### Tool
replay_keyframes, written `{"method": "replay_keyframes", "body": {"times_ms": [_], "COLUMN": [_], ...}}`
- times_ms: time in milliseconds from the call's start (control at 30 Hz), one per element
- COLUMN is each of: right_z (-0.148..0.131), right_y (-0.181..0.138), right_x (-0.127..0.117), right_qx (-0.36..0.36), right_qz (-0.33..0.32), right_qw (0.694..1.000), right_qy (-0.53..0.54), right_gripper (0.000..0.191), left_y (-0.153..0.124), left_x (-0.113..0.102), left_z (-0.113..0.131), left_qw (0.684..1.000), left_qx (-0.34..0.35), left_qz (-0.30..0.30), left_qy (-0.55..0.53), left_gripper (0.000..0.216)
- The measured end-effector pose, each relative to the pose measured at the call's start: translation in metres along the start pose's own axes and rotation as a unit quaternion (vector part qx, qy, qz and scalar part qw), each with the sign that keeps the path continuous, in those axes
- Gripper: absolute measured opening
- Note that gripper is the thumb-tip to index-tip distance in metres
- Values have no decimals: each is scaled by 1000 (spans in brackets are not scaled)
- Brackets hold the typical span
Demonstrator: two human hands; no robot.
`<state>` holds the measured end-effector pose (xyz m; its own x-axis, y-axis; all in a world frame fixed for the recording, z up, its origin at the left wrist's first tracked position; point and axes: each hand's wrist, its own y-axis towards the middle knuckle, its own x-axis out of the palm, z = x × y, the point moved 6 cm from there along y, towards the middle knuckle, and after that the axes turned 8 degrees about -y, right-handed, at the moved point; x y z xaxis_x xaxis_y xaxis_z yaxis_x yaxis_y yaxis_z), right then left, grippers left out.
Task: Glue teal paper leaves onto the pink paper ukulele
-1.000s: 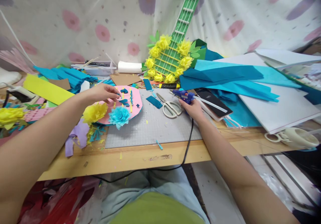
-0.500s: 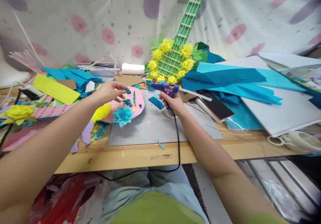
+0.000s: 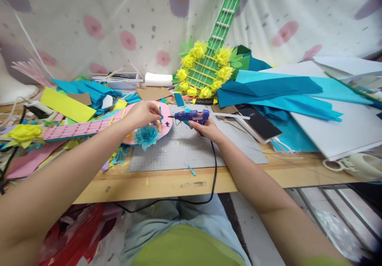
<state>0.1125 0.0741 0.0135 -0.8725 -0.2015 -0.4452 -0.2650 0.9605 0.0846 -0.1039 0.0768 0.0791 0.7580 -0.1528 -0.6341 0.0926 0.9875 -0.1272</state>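
My right hand (image 3: 206, 129) grips a blue hot glue gun (image 3: 191, 116), its nozzle pointing left toward my left hand. My left hand (image 3: 143, 114) is closed in a pinch on a small teal paper piece (image 3: 160, 117) over the body of a pink paper guitar (image 3: 167, 127). A teal paper flower (image 3: 146, 135) sits on that pink body just below my left hand. The guitar's pink neck (image 3: 71, 131) runs off to the left. Both pieces lie at the left edge of a grey cutting mat (image 3: 185, 150).
A green paper guitar with yellow flowers (image 3: 205, 71) leans against the spotted cloth backdrop. Teal paper sheets (image 3: 274, 89), a black phone (image 3: 259, 125), white boards and a yellow strip (image 3: 64, 105) crowd the wooden table. The glue gun's black cord (image 3: 213, 178) drops over the front edge.
My right hand lifted the glue gun from beside the scissors and swung it left, nozzle near my left hand. My left hand closed into a pinch on the teal piece.
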Motion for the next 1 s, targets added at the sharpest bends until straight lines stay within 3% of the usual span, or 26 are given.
{"method": "replay_keyframes", "body": {"times_ms": [1000], "right_z": [-2], "right_y": [-1], "right_x": [4], "right_qx": [-37], "right_qz": [8], "right_qw": [996], "right_qy": [-85], "right_gripper": [41], "left_y": [5], "left_x": [6], "left_z": [3], "left_qw": [998], "left_qx": [22], "left_qz": [-8], "left_qy": [60], "left_gripper": [15]}}
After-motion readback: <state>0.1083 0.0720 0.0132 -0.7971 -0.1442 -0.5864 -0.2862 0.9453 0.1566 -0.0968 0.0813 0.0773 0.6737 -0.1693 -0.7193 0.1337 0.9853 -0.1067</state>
